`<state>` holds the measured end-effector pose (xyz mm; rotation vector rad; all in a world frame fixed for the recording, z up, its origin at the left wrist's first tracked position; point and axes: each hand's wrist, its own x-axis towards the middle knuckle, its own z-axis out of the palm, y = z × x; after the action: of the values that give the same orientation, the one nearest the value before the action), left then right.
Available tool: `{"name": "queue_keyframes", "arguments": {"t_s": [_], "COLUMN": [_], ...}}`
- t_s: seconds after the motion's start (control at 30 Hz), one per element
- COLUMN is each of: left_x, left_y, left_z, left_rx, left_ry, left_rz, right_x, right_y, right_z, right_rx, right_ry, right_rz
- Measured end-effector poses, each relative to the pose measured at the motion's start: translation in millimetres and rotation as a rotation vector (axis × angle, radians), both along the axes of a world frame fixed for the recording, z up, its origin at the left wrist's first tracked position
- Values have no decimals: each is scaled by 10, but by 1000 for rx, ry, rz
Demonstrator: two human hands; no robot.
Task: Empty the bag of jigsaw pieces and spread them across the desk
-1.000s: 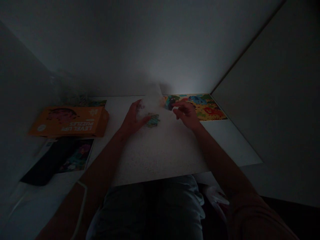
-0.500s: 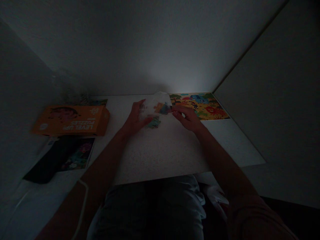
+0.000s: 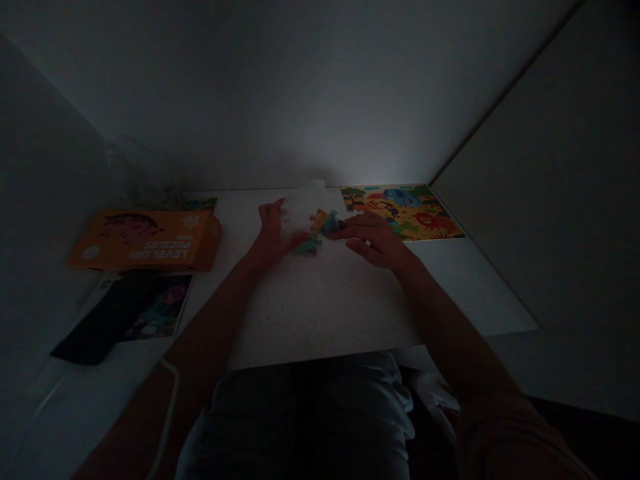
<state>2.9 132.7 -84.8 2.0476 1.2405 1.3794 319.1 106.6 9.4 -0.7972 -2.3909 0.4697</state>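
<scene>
In dim light, my left hand (image 3: 273,237) is closed on a clear plastic bag (image 3: 311,200), thumb in front and fingers behind. Orange and blue puzzle pieces (image 3: 324,221) show at the bag's right side; whether they lie inside or outside the plastic I cannot tell. Just below my left thumb is a green puzzle piece (image 3: 307,246). My right hand (image 3: 373,239) pinches the right edge of the orange and blue pieces with its fingertips. Its palm faces the white table (image 3: 320,307).
A picture sheet with animals (image 3: 405,212) lies at the back right against the wall. At left are an orange puzzle box (image 3: 145,240), a dark pouch-like object (image 3: 100,327) over a dark picture sheet (image 3: 163,310), and crumpled clear plastic (image 3: 140,177) behind the box.
My right fingers have extended further left over the puzzle pieces, and the orange piece shows more clearly. The bag has shifted slightly left. The view has moved a little.
</scene>
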Motion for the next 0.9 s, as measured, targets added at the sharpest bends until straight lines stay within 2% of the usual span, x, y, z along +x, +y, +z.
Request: {"name": "queue_keyframes", "arguments": {"t_s": [0.2,0.37,0.5,0.57,0.7,0.9], "left_x": [-3,69,104,103,92,103], "left_y": [-13,-55,-100,-133,-190,-233], "left_z": [17,63,102,127,179,273], "left_rx": [-78,-48,-14,9,37,-21], "left_ry": [-28,-52,-4,57,120,133], "left_rz": [-38,-61,-58,-45,-32,-9], "right_x": [80,129,82,34,-104,-432], "right_y": [126,199,241,226,120,0], "right_z": [-78,-161,-233,-240,-127,176], "right_rx": [124,104,106,114,177,247], "right_ry": [-20,6,117,214,343,353], "right_rz": [41,-40,3,-46,-199,-394]}}
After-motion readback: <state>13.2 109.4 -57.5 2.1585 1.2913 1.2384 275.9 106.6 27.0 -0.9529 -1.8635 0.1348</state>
